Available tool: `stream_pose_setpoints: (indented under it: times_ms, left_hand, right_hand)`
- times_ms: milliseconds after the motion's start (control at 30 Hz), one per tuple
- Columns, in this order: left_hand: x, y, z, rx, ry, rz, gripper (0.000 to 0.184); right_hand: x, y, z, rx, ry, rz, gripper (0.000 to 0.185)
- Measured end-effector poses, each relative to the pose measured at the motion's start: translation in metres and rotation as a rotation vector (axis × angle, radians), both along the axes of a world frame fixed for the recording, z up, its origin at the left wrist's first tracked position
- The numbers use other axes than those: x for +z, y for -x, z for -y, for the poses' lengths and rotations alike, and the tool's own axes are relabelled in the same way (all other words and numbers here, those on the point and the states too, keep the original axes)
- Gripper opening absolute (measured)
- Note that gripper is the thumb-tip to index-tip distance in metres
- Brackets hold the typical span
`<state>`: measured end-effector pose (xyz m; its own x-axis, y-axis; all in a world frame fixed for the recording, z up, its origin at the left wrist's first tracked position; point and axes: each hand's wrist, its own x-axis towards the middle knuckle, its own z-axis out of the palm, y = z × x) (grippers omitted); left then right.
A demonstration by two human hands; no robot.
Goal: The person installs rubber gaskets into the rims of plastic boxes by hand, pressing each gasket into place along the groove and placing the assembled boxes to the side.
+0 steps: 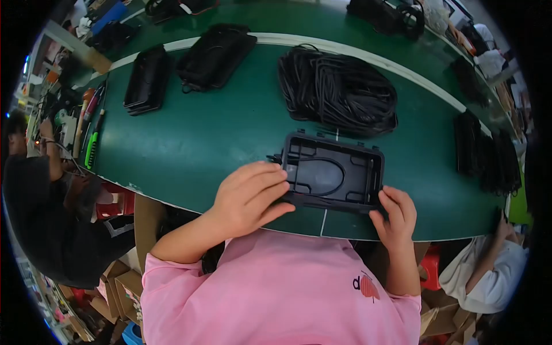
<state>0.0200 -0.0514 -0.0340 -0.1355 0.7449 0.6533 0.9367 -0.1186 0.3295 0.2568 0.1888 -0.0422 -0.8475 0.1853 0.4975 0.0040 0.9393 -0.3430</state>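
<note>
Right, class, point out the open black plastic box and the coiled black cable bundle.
Open black plastic box point(357, 177): head view, inner floor.
Coiled black cable bundle point(336, 92): head view, middle of its coils.

A green-topped table point(201, 132) spans the frame; a pale strip point(276, 39) curves across its upper part; open cardboard boxes point(123, 290) sit at lower left; red stools point(118, 204) show at left and lower right; cluttered shelving point(500, 63) fills the upper right.

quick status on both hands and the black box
Left hand on box's left side, right hand at its lower right corner. Black box open side up, cable loop inside. Cable bundle just beyond.
</note>
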Motion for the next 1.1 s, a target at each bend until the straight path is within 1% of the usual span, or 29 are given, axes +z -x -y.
stream_pose_setpoints:
  times_ms: [67,200,267,367,433,600,667,800,1033,1100]
  left_hand:
    - [-0.002,0.002,0.000,0.018,-0.006,0.029,0.042]
    - [0.000,0.005,0.002,-0.028,0.011,0.056,0.038]
    - [-0.002,0.005,0.002,-0.043,-0.019,-0.019,0.034]
    - [-0.004,0.007,0.002,-0.058,-0.034,-0.064,0.030]
    - [-0.004,0.007,0.002,-0.068,-0.035,-0.067,0.030]
    - [0.004,0.008,0.001,-0.092,0.013,-0.098,0.031]
    - [0.008,0.008,-0.001,-0.073,0.013,-0.104,0.027]
    - [0.008,0.009,-0.002,-0.091,0.018,-0.120,0.028]
    - [0.002,0.007,0.003,-0.092,0.016,-0.163,0.030]
    - [0.002,0.008,0.004,-0.105,0.006,-0.216,0.031]
  right_hand:
    - [-0.002,0.000,0.000,-0.006,0.006,-0.003,0.049]
    - [-0.002,0.001,0.002,0.023,-0.023,-0.039,0.044]
    - [-0.002,0.001,0.002,0.032,-0.040,-0.050,0.042]
    - [-0.002,0.002,0.002,0.038,-0.050,-0.067,0.038]
    - [-0.001,0.002,0.001,0.060,-0.079,-0.091,0.033]
    - [-0.002,0.004,0.000,0.079,-0.063,-0.111,0.031]
    - [-0.001,0.006,0.001,0.106,-0.052,-0.149,0.029]
    - [-0.006,0.004,0.000,0.117,-0.055,-0.143,0.028]
    - [-0.010,0.003,0.003,0.143,-0.052,-0.163,0.035]
    - [-0.013,0.003,0.003,0.159,-0.043,-0.158,0.036]
